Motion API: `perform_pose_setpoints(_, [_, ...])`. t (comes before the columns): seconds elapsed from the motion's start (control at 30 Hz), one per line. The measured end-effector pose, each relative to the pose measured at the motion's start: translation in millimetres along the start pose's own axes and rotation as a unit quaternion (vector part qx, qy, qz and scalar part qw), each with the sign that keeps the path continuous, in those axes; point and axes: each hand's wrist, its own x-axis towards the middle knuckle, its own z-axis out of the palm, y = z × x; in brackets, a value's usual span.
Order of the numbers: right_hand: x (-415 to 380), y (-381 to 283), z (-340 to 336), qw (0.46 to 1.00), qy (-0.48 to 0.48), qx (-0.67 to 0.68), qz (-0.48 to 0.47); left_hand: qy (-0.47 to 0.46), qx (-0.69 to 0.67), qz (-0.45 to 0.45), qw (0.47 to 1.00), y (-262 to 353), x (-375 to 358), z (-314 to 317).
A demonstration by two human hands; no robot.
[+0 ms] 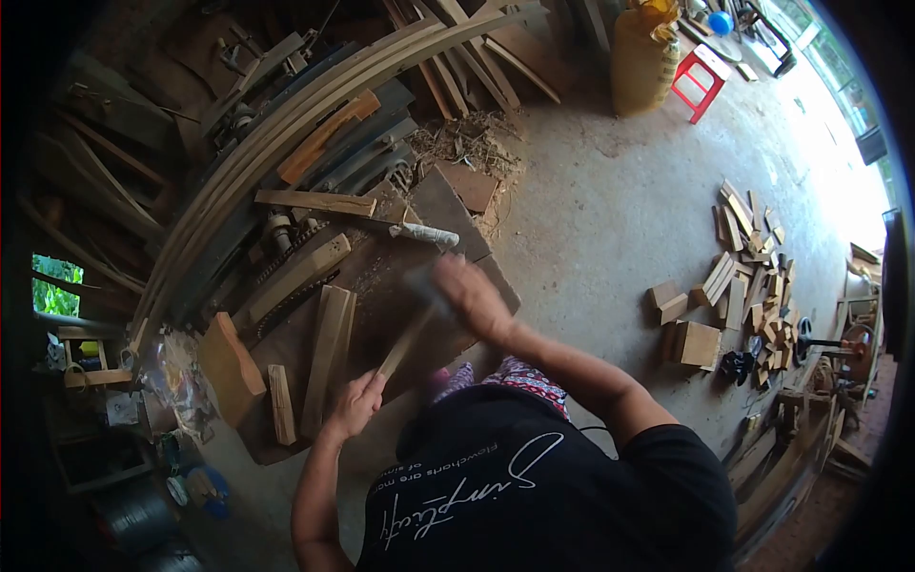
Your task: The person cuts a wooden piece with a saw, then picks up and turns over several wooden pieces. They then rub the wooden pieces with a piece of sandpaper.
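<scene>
My left hand [356,406] is closed around the near end of a narrow wooden strip [408,341], which slants up over the workbench [376,267]. At the strip's far end is my right hand [473,297], blurred by motion, its fingers bent over a greyish thing [426,286] too smeared to name. Just beyond that hand lies a handle wrapped in pale cloth [426,234], joined to a dark blade-like bar. Left of my left hand, a wooden block [329,348] and a shorter wood piece [281,404] rest on the bench.
Long curved boards [315,105] arch across the far left side. A wide plank [232,357] leans at the bench's left end. Wood offcuts [748,276] are heaped on the concrete floor at right. A yellow sack [643,62] and a red stool [701,84] stand farther back.
</scene>
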Motion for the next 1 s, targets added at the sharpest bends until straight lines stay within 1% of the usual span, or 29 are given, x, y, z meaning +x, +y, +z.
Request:
perform_pose_setpoints(0.03, [-5.5, -13.8, 7.9, 0.998, 0.001, 0.061, -0.026, 0.0, 0.0, 0.005, 1.0, -1.6, 2.5, -0.9])
perform_pose_setpoints(0.07, [-15.8, -20.6, 29.3, 0.991, -0.022, -0.044, -0.126, 0.004, 0.02, 0.01, 1.0, -5.4, 3.6, -2.0])
perform_pose_setpoints(0.1, [-12.4, -30.4, 14.3, 0.982, -0.061, -0.09, -0.152, 0.009, 0.042, 0.013, 0.999, -8.0, 3.1, -3.4])
perform_pose_setpoints(0.17, [-8.9, 17.8, 16.4, 0.995, -0.03, -0.083, -0.049, -0.001, 0.017, -0.005, 1.0, -1.4, 0.4, -2.4])
perform_pose_setpoints(0.2, [7.5, 19.4, -8.1, 0.996, 0.004, -0.087, 0.015, -0.011, -0.01, -0.018, 1.0, 0.5, -0.6, -1.0])
perform_pose_setpoints(0.23, [10.0, 26.4, -4.5, 0.996, 0.031, -0.079, 0.019, -0.012, -0.009, -0.019, 1.0, -1.9, -1.5, -1.5])
perform_pose_setpoints(0.3, [1.5, 3.7, 8.8, 1.0, -0.007, -0.03, 0.003, -0.034, -0.044, -0.034, 0.998, -4.0, 3.1, -7.1])
perform_pose_setpoints(0.33, [-10.0, -4.7, 29.0, 0.996, 0.02, -0.009, -0.092, -0.034, -0.044, -0.03, 0.998, -2.9, 5.6, -8.6])
perform_pose_setpoints(0.37, [-9.6, -32.9, 15.5, 0.987, -0.042, -0.057, -0.144, -0.041, -0.057, -0.043, 0.997, -3.3, 5.7, -10.3])
perform_pose_setpoints(0.43, [-11.1, 4.6, 25.3, 0.994, -0.005, 0.002, -0.112, -0.047, -0.07, -0.063, 0.994, -3.7, 3.3, -12.6])
perform_pose_setpoints(0.47, [-1.9, 17.7, 14.0, 0.997, 0.007, -0.053, -0.052, -0.064, -0.105, -0.069, 0.99, 0.2, 3.0, -13.5])
perform_pose_setpoints(0.5, [11.3, 19.0, -6.0, 0.998, 0.022, -0.06, -0.007, -0.081, -0.139, -0.073, 0.984, 4.1, 2.8, -13.7])
perform_pose_setpoints(0.53, [11.8, 14.9, -3.2, 0.998, 0.027, -0.06, 0.014, -0.089, -0.15, -0.089, 0.981, 7.8, 2.5, -14.6])
perform_pose_setpoints(0.57, [13.6, 8.4, 2.2, 0.997, 0.034, -0.063, 0.034, -0.091, -0.148, -0.084, 0.981, 4.6, 4.2, -16.5])
perform_pose_setpoints(0.6, [0.4, 4.1, 23.9, 0.999, -0.005, -0.043, 0.025, -0.088, -0.133, -0.091, 0.983, -2.6, 7.6, -19.5])
perform_pose_setpoints(0.63, [-8.1, -10.8, 35.4, 0.998, 0.004, -0.004, -0.06, -0.084, -0.119, -0.1, 0.984, -6.1, 10.4, -21.5])
perform_pose_setpoints(0.7, [-11.6, -33.6, 28.3, 0.988, -0.056, -0.037, -0.142, -0.089, -0.125, -0.096, 0.983, -5.7, 11.5, -23.0])
perform_pose_setpoints(0.73, [-8.4, -14.6, 26.4, 0.99, 0.008, -0.042, -0.135, -0.094, -0.135, -0.094, 0.982, -6.8, 10.0, -22.2])
perform_pose_setpoints(0.77, [-4.8, 5.3, 24.0, 0.998, 0.01, -0.027, -0.048, -0.095, -0.137, -0.098, 0.981, -5.6, 7.8, -21.2])
perform_pose_setpoints(0.83, [14.4, 5.8, -5.7, 0.997, 0.04, -0.051, 0.032, -0.099, -0.159, -0.087, 0.978, 4.6, 7.0, -20.2])
perform_pose_setpoints(0.87, [14.3, 5.0, 6.4, 0.992, 0.048, -0.105, 0.044, -0.095, -0.154, -0.077, 0.981, 6.3, 7.3, -19.8])
perform_pose_setpoints(0.9, [2.9, 6.4, 27.4, 0.993, 0.041, -0.109, 0.024, -0.096, -0.152, -0.07, 0.981, 4.0, 10.2, -21.4])
perform_pose_setpoints(0.97, [-13.0, -30.2, 43.6, 0.99, -0.013, -0.075, -0.12, -0.06, -0.058, -0.072, 0.994, -13.3, 17.5, -26.4])
perform_pose_setpoints(1.0, [-9.9, -44.8, 32.4, 0.981, -0.061, -0.11, -0.15, -0.063, -0.05, -0.062, 0.995, -21.7, 20.0, -27.6])
